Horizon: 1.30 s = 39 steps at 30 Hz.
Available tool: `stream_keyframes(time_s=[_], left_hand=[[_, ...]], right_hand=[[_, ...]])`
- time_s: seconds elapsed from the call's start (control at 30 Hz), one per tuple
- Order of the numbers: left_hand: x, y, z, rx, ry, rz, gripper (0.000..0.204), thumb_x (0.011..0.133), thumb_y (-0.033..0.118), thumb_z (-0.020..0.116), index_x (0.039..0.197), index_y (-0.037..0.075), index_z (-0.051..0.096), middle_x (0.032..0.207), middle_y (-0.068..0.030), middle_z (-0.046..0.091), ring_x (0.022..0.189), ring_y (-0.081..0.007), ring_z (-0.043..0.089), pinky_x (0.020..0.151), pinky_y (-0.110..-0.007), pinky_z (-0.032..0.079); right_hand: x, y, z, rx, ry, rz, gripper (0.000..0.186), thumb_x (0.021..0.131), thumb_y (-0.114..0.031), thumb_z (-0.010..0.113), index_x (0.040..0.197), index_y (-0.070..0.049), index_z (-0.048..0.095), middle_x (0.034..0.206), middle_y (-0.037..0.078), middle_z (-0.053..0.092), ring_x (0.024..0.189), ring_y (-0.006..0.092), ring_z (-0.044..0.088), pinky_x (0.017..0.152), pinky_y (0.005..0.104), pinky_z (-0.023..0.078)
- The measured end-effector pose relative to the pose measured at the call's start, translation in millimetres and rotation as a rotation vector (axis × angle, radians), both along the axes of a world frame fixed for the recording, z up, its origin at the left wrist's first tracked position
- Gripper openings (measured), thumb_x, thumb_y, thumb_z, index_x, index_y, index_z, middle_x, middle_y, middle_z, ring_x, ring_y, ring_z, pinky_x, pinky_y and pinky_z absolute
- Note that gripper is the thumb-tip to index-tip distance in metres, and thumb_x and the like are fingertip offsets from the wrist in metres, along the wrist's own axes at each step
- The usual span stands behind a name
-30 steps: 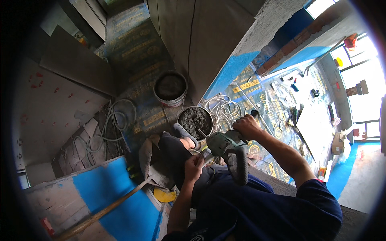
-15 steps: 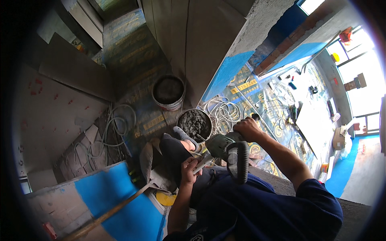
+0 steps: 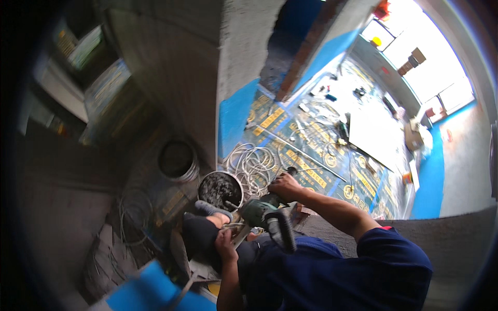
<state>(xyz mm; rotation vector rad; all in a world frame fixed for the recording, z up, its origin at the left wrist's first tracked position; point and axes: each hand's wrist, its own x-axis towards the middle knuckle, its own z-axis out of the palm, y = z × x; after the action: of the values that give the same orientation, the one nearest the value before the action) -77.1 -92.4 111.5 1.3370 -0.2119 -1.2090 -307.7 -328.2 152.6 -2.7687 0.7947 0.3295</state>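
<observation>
Patterned sheeting (image 3: 317, 179) lies near a bucket (image 3: 241, 193) of grey mix (image 3: 216, 189). The right hand (image 3: 285, 187) wraps closed fingers round a green power tool (image 3: 254, 212); the left hand (image 3: 226, 244) curls, its hold unclear

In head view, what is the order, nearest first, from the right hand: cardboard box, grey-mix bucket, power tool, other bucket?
1. Power tool, in the right hand.
2. Grey-mix bucket, left.
3. Other bucket, farther left.
4. Cardboard box, far right.

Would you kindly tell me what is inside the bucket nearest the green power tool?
The bucket holds dark grey, lumpy mix; the shaft of the power tool reaches in. The mix hides the bottom, and the shaft's lower end cannot be made out.
</observation>
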Motion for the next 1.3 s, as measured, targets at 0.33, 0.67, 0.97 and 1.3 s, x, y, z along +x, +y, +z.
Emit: stream_keyframes(time_s=[0.33,0.67,0.97,1.3], left_hand=[[-4,-48,-5,-0.258,0.359,-0.066,0.028,0.094,0.028,0.052,0.087,0.002,0.061,0.094,-0.0163,0.066,0.084,-0.0261,0.062,0.078,-0.038,0.050],[12,-45,-35,-0.147,0.472,-0.091,0.038,0.093,0.036,0.050,0.078,0.003,0.062,0.087,-0.0184,0.067,0.080,-0.0325,0.063,0.077,-0.043,0.049],[23,-34,-12,-0.289,0.549,-0.037,0.041,0.094,0.038,0.047,0.076,0.005,0.061,0.081,-0.0155,0.067,0.080,-0.0304,0.064,0.081,-0.043,0.050],[21,-9,-15,-0.498,0.592,-0.029,0.041,0.096,0.037,0.044,0.076,0.004,0.057,0.083,-0.0164,0.063,0.084,-0.0305,0.061,0.086,-0.048,0.049]], right_hand=[[-65,15,-44,0.062,-0.142,-0.220,0.013,0.069,-0.022,0.064,0.081,-0.019,0.062,0.078,0.007,0.066,0.079,0.0302,0.066,0.065,0.0440,0.046],[-61,24,-50,0.069,-0.071,-0.310,0.019,0.066,-0.025,0.068,0.082,-0.016,0.061,0.078,0.006,0.065,0.083,0.0287,0.065,0.068,0.0424,0.048],[-28,1,-28,-0.033,-0.083,-0.165,0.008,0.075,-0.024,0.061,0.080,-0.018,0.060,0.077,0.003,0.065,0.082,0.0262,0.065,0.069,0.0405,0.047],[5,-8,8,-0.006,0.040,-0.109,0.017,0.069,-0.021,0.067,0.085,-0.019,0.064,0.081,0.004,0.065,0.083,0.0260,0.065,0.073,0.0401,0.048]])
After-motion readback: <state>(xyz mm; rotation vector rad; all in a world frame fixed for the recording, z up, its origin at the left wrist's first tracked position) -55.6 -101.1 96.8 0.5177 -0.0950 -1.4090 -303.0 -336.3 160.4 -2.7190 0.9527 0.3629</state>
